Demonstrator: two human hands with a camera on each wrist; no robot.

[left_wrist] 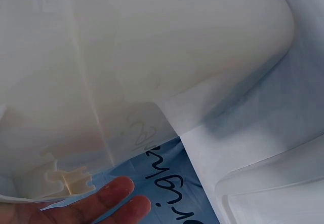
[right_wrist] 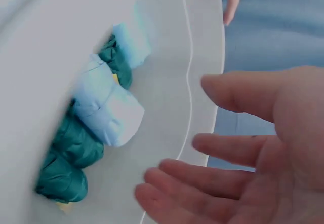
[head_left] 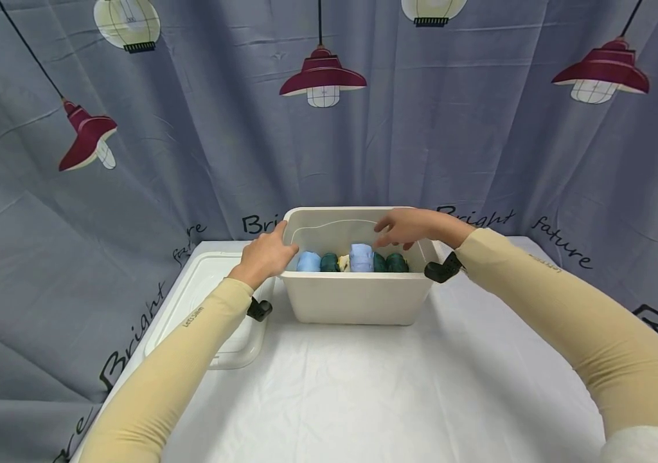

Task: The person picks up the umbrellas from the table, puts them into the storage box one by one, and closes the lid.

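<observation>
A beige plastic bin (head_left: 358,299) stands on the white-covered table. A row of rolled cloths lies inside it: a light blue roll (head_left: 362,258), another light blue roll (head_left: 308,262) and dark green rolls (head_left: 396,262). My left hand (head_left: 265,254) rests against the bin's left rim, thumb on the edge. Its straight fingers (left_wrist: 117,196) lie along the outer wall (left_wrist: 152,46). My right hand (head_left: 407,228) hovers over the bin's far right side with relaxed, spread fingers (right_wrist: 202,183) and holds nothing. The right wrist view shows the light blue roll (right_wrist: 109,110) beside the dark green rolls (right_wrist: 71,153).
The bin's clear lid (head_left: 207,302) lies flat on the table to the left of the bin, under my left forearm. A grey curtain printed with lamps hangs close behind the table. White tablecloth (head_left: 364,392) stretches in front of the bin.
</observation>
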